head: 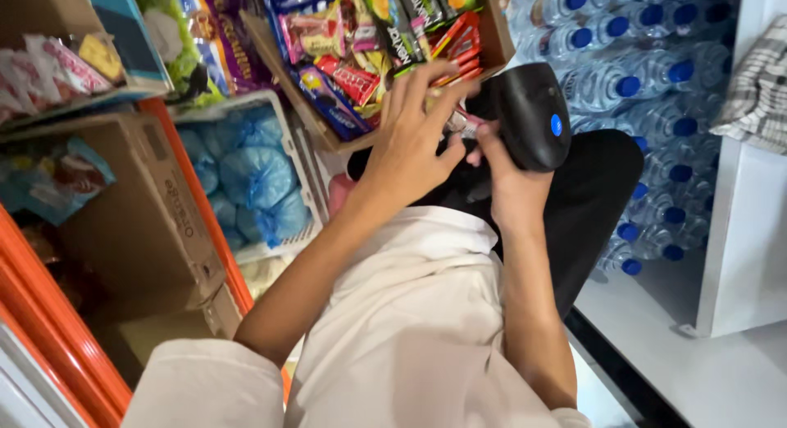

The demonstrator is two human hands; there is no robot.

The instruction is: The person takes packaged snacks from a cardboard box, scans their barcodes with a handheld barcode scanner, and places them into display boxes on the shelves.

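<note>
The left hand (414, 141) spreads its fingers around a small snack packet (461, 120), pinching it just at the lip of the cardboard snack box (283, 55). At its three o'clock the right hand (504, 170) wraps closed on a black handheld scanner (533, 112) — blue button up — whose head sits beside the packet. Bottled water with blue caps (648, 67) stacks at two o'clock; blue plastic bags (254, 174) fill a crate at nine o'clock. White shelving (742, 231) stands at the right.
</note>
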